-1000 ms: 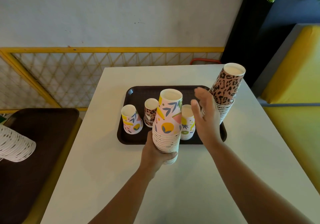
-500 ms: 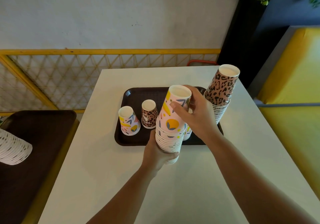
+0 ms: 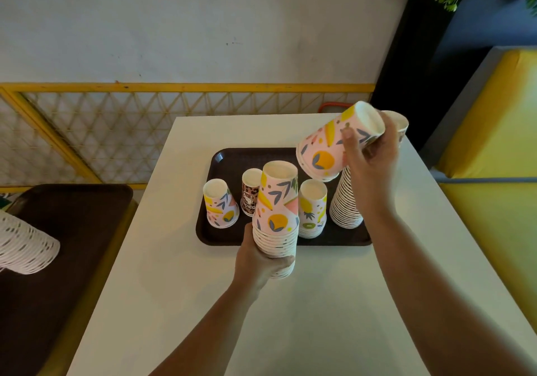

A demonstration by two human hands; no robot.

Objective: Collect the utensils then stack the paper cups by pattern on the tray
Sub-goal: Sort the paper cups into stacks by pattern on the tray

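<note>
Left hand (image 3: 260, 262) wraps the floral stack (image 3: 277, 216) steady — right hand (image 3: 370, 157) pinches a lifted floral cup (image 3: 334, 146), probably sorting by pattern.

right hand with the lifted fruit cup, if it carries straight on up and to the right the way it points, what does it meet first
Probably the tall leopard stack right behind the right hand; its top cup peeks past the knuckles. Depth is unclear, so the fruit cup might pass in front of it.

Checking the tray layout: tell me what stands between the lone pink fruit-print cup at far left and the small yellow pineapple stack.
In the head view: a leopard cup, and the stack in the left hand.
</note>
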